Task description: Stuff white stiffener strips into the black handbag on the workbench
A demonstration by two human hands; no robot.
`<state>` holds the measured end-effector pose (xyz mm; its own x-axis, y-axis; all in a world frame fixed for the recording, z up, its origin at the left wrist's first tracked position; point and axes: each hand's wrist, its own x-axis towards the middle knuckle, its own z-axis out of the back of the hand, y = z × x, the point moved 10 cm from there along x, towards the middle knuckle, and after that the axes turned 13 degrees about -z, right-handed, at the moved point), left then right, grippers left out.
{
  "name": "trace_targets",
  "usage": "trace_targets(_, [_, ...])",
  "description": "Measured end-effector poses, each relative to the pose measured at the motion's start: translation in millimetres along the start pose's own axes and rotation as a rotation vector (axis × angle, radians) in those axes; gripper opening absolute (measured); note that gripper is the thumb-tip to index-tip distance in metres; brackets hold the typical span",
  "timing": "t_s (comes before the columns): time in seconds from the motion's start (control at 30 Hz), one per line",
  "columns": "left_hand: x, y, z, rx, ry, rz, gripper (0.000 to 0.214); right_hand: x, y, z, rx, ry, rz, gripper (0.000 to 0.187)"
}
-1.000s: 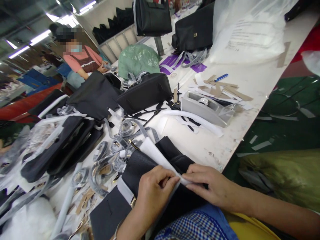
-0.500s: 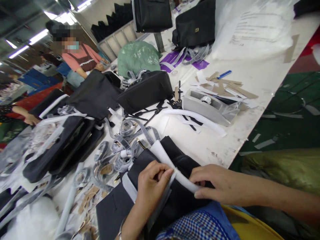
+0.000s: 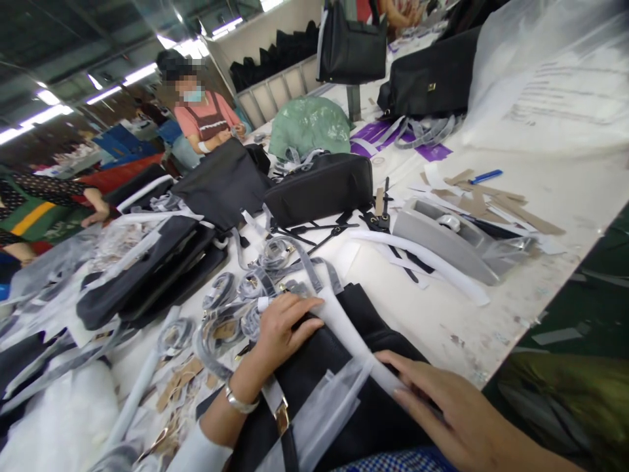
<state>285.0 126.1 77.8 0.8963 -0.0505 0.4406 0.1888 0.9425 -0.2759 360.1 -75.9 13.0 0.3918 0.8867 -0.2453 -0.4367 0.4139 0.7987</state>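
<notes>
A black handbag lies in front of me, a white foam strip running along its top. Over the bag's near left part rests my left hand, thumb and fingers apart, fingertips at the strip's far end. My right hand has its thumb and forefinger around the near end of the strip; its other fingers are partly hidden. A sheet of translucent wrapping hangs from the strip across the bag. Below my left hand shows a strap with a gold buckle.
Wrapped coiled straps and black bags lie to the left. A grey tape dispenser, a loose white foam strip, paper scraps and a blue pen lie ahead right. Co-workers stand across the table.
My left hand has moved from the middle of the strip to its far end, and its fingers have spread. The wrapping now hangs loose over the bag. The view has shifted left.
</notes>
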Motion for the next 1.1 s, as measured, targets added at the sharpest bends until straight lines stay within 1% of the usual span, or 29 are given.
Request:
trace_targets(0.07, [-3.0,5.2,1.3,-0.031,-0.092,0.022,0.03,4.5,-1.7,-2.3,0.018,0.028,-0.032,0.042])
trace_targets(0.13, [-3.6,7.3,0.5,-0.091,-0.102,0.05,0.03,8.7,-4.5,-4.9,0.046,0.066,-0.089,0.044])
trace_targets(0.17, [-3.5,9.0,-0.6,-0.121,-0.079,0.082,0.031,10.0,-5.6,-6.1,0.061,0.086,-0.121,0.042])
trace_targets(0.27, [-3.8,12.6,-6.1,-0.174,0.051,0.193,0.031,9.0,-7.1,-9.2,0.062,0.141,-0.203,0.025])
trace_targets(0.33, [-3.3,10.0,-11.1,-0.19,0.132,0.22,0.03,4.7,-6.6,-12.5,0.046,0.192,-0.23,0.026])
trace_targets(0.43, [0.6,5.1,-16.6,-0.181,0.177,0.209,0.031,-1.9,-4.9,-16.1,0.064,0.269,-0.23,0.027])
trace_targets(0.53, [8.6,3.1,-20.1,-0.176,0.208,0.175,0.034,-1.7,-3.5,-14.0,0.09,0.3,-0.209,0.03])
trace_targets(0.6, [15.3,0.9,-24.8,-0.199,0.294,0.124,0.033,2.7,-2.4,-11.5,0.105,0.305,-0.194,0.032])
trace_targets(0.7, [23.3,-2.5,-31.1,-0.247,0.46,0.03,0.03,10.9,-0.5,-9.7,0.128,0.318,-0.18,0.033])
trace_targets(0.77, [26.8,-3.9,-32.8,-0.314,0.519,-0.019,0.03,14.3,0.6,-10.6,0.126,0.338,-0.168,0.033])
trace_targets(0.83, [29.0,-4.7,-32.3,-0.405,0.513,-0.047,0.033,14.8,0.1,-12.3,0.093,0.361,-0.148,0.034])
trace_targets(0.9, [29.1,-3.8,-29.8,-0.476,0.452,-0.046,0.031,13.0,-2.0,-13.1,0.044,0.373,-0.116,0.035])
trace_targets(1.0, [24.5,-1.1,-23.1,-0.509,0.333,-0.007,0.026,8.4,-6.7,-11.4,-0.026,0.372,-0.069,0.036])
trace_targets(1.1, [18.1,-1.0,-18.1,-0.506,0.264,0.022,0.026,4.0,-8.1,-7.6,-0.082,0.377,-0.028,0.037])
